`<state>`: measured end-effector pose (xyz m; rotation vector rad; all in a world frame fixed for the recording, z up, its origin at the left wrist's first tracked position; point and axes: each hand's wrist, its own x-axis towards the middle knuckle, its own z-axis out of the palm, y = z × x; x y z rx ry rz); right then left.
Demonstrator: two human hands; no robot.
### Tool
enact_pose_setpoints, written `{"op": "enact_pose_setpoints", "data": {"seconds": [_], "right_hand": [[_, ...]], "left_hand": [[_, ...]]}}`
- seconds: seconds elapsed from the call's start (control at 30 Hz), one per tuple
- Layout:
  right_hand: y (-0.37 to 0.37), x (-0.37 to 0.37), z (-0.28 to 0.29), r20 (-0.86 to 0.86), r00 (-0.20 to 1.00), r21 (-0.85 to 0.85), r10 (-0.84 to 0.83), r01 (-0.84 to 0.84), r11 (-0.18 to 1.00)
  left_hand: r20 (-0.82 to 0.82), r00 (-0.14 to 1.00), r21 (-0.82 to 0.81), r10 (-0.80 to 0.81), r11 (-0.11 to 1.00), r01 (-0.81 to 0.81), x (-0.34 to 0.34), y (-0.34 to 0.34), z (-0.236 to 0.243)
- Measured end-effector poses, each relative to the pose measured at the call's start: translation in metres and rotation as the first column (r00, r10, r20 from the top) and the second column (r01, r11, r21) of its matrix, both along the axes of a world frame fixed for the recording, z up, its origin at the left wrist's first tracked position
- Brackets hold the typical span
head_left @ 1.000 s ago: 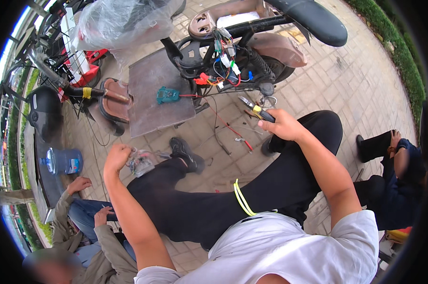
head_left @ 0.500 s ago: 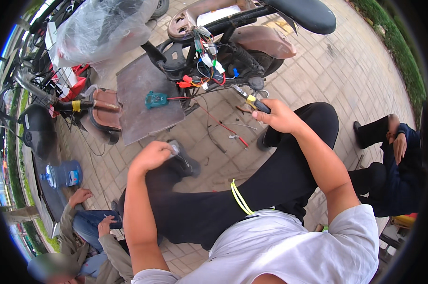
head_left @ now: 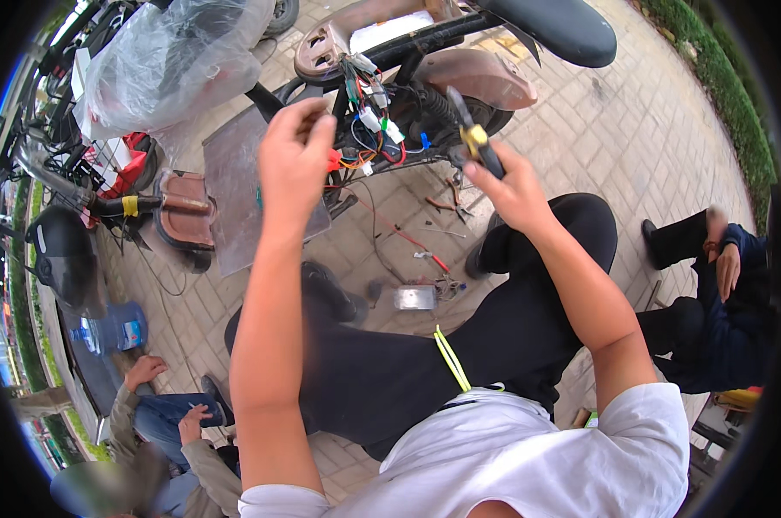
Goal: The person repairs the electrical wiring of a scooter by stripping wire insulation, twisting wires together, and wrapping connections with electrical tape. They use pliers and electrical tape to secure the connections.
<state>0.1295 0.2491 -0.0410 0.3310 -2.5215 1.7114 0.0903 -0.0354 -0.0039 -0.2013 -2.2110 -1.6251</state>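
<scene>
My right hand is closed around the black handle of a yellow-and-black utility knife, its grey blade pointing up and away. My left hand is raised beside the wiring, fingers curled together; whatever is in them, if anything, is too small to make out. Just right of it hangs a bundle of coloured wires with white and green connectors from the stripped electric scooter frame. A red connector shows at the left wrist. My left forearm mostly covers the teal meter on the scooter's footboard.
Pliers, a red test lead and a silver box lie on the paving. Clear plastic sheeting covers the scooter's front. A large water bottle stands left. One person sits lower left, another at right.
My left hand has risen from near my left knee to the wires. My right hand has lifted the knife slightly, its blade turned more upright. The silver box and pliers now show more fully.
</scene>
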Motion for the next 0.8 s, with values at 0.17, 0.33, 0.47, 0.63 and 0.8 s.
{"op": "enact_pose_setpoints", "data": {"seconds": [0.17, 0.33, 0.47, 0.63, 0.8], "right_hand": [[-0.045, -0.058, 0.032, -0.287, 0.956, -0.019, -0.065, 0.062, 0.998], [-0.081, -0.088, 0.027, -0.257, 0.966, 0.153, 0.009, 0.032, 0.988], [-0.084, -0.099, 0.030, -0.305, 0.951, 0.096, 0.053, -0.025, 0.995], [-0.083, -0.103, 0.028, -0.148, 0.981, 0.064, 0.123, -0.115, 0.991], [-0.080, -0.105, 0.031, 0.123, 0.967, -0.181, 0.225, -0.201, 0.963]], "left_hand": [[-0.090, 0.984, -0.163, 0.157, 0.972, -0.170, -0.027, 0.037, -0.030], [0.187, 0.970, 0.062, 0.155, 0.984, -0.169, -0.020, 0.053, -0.026], [0.062, 0.987, -0.015, 0.150, 0.989, -0.149, -0.024, 0.051, -0.033], [0.039, 0.990, 0.050, 0.139, 0.989, -0.141, -0.024, 0.050, -0.037], [0.085, 0.996, 0.090, 0.016, 0.996, -0.024, -0.024, 0.038, -0.029]]}}
